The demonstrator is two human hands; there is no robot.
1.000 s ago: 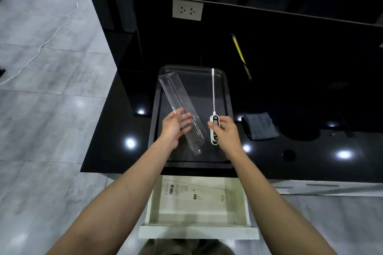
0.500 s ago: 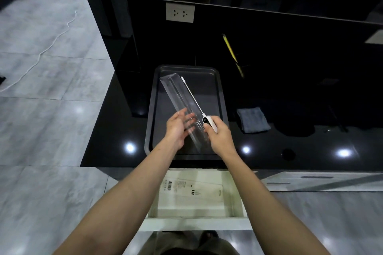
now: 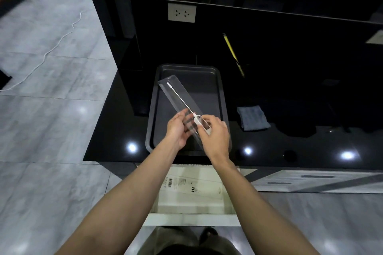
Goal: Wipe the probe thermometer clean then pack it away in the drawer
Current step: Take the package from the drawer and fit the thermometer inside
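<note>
Probe thermometer: light, stiff, thin stem likely fragile; lies in clear case over tray. Right hand fingers pinch its body, best hold; left hand cradles case

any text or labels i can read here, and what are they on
No word or number can be read here.
White card in the open drawer: a barcode and lines of small print, too small and blurred to read.
Thermometer in the right hand: one small dark round mark on its white head, no legible text.
Wall socket: holes only, no lettering visible.
Edge under the counter: faint marks, unreadable.
</note>
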